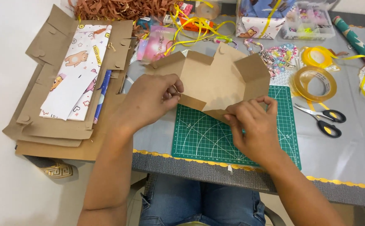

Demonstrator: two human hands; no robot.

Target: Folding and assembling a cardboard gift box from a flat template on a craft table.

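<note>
Both my hands pinch the half-folded brown cardboard box blank [216,81] above the green cutting mat [199,134].

Left hand [147,102] clamps a side flap, right hand [253,123] the front edge; uneven pressure could crease the panel crooked, I judge.

Matt brown card box blank [216,79], green rubbery cutting mat [207,134] — glossy clear tape roll [315,83], shiny yellow ribbon [191,25]

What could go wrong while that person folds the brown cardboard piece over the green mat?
Both hands, left hand and right hand, pinch the cardboard box blank at its near flaps; uneven pressure might crease or tear a flap. The scissors lie close to the right elbow's path. The tape roll and yellow ribbon could snag.
</note>
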